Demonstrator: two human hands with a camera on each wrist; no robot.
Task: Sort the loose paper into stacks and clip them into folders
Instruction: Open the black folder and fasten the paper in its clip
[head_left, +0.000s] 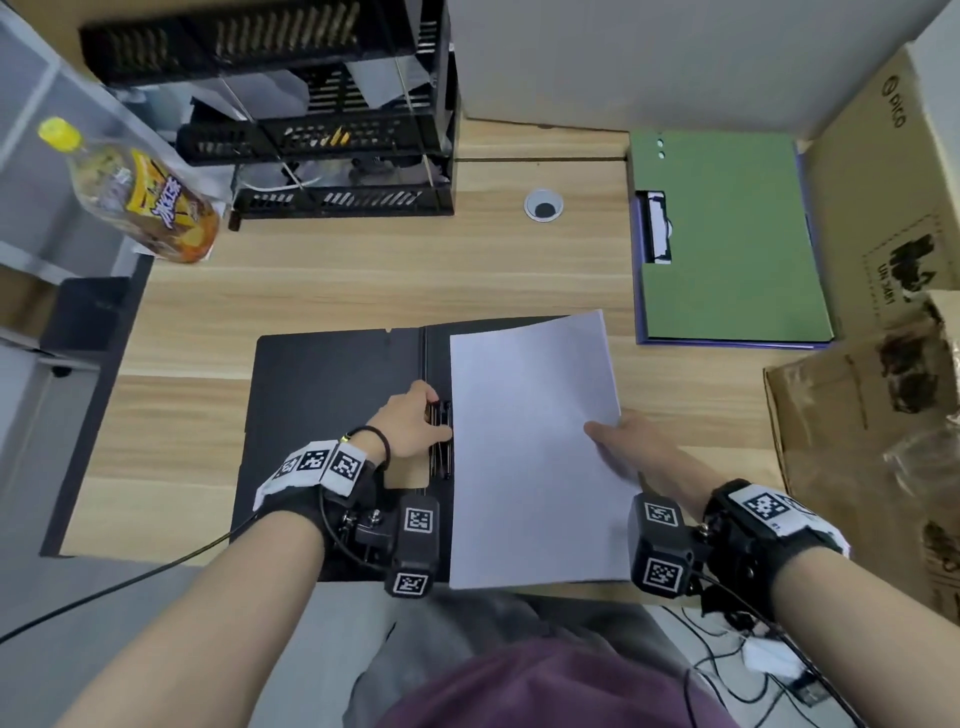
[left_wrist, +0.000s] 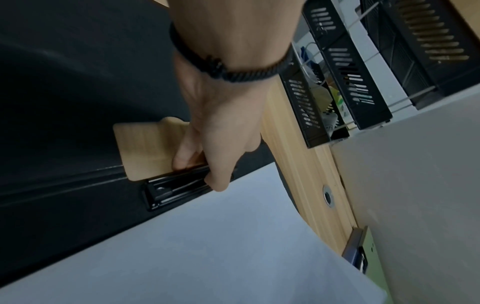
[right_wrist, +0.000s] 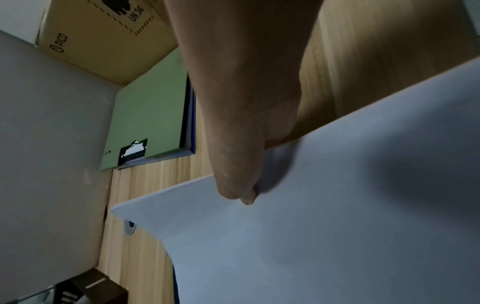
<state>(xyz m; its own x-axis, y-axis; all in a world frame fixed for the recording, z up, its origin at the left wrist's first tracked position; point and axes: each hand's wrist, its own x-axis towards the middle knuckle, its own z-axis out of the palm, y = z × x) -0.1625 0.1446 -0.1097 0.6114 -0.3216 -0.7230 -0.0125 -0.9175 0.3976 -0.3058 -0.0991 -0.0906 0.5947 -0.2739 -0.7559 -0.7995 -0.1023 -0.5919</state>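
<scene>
White paper (head_left: 535, 447) lies between both hands.

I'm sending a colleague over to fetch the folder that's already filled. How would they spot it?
Start at the wooden desk and look to its far right corner, beside the cardboard box. The green folder lies there closed, on top of a blue one. Unlike the black folder, lying open near the front edge, it is shut, and nobody is touching it.
</scene>
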